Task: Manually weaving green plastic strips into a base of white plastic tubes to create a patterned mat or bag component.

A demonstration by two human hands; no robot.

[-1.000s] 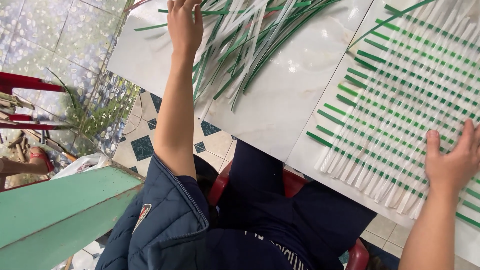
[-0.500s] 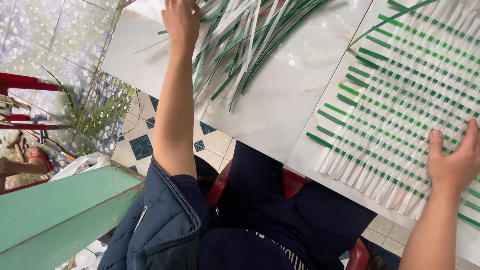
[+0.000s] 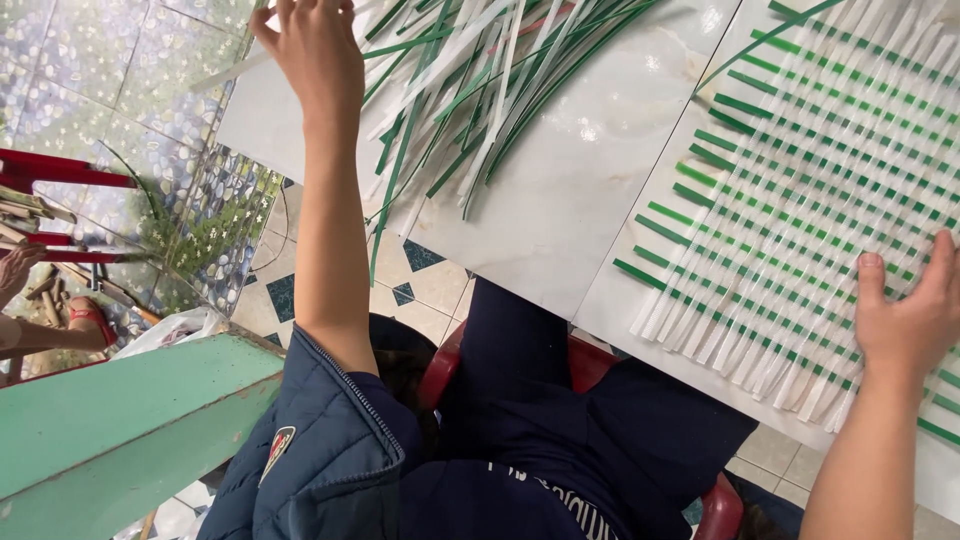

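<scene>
A loose pile of green and white strips (image 3: pixel 470 90) lies on the white marble-look slab (image 3: pixel 570 200) at the top. My left hand (image 3: pixel 310 50) reaches into the pile's left side, with its fingertips cut off by the top edge. A white strip (image 3: pixel 225 72) sticks out to the left beside it. On the right lies a woven mat of green and white strips (image 3: pixel 800 190) with loose ends along its near edge. My right hand (image 3: pixel 910 320) rests flat on the mat's near right part, fingers spread.
A green painted bench top (image 3: pixel 100 420) stands at lower left, close to my blue jacket sleeve (image 3: pixel 320 450). A red stool (image 3: pixel 590 365) shows under my legs. At far left are red frame bars (image 3: pixel 60 175), another person's hand (image 3: pixel 20 270) and a white bag (image 3: pixel 170 330) on patterned floor tiles.
My left hand has shifted a little farther up into the strip pile. My right hand has stayed in place on the mat.
</scene>
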